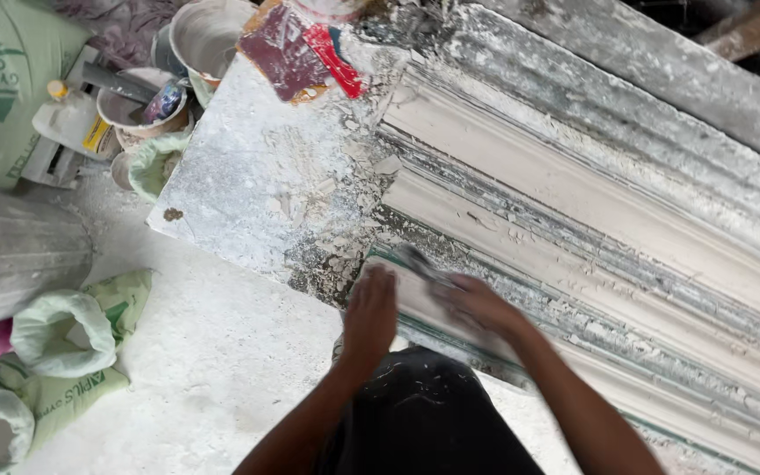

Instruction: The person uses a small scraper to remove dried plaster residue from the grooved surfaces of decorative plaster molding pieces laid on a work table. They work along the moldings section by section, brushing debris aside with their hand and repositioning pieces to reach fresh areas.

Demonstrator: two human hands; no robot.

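A long white plaster moulding (573, 211) with ridges and grooves lies on a plaster-crusted workbench (257, 176), running from upper left to lower right. My left hand (371, 308) presses flat on the near end of the moulding at the bench's front edge. My right hand (477, 303) is beside it, closed on a small dark-tipped tool (415, 259) that rests against the moulding's near edge; motion blur hides what kind of tool it is. Loose plaster chips (336, 255) lie around both hands.
Plaster-caked buckets (208, 35) and a bowl (129, 110) stand at the bench's far left corner, with a red-and-maroon scraper-like sheet (296, 48) on the bench. Green-printed sacks (72, 343) sit on the dusty white floor (222, 352) at left. A grey fluted column piece (10, 246) lies nearby.
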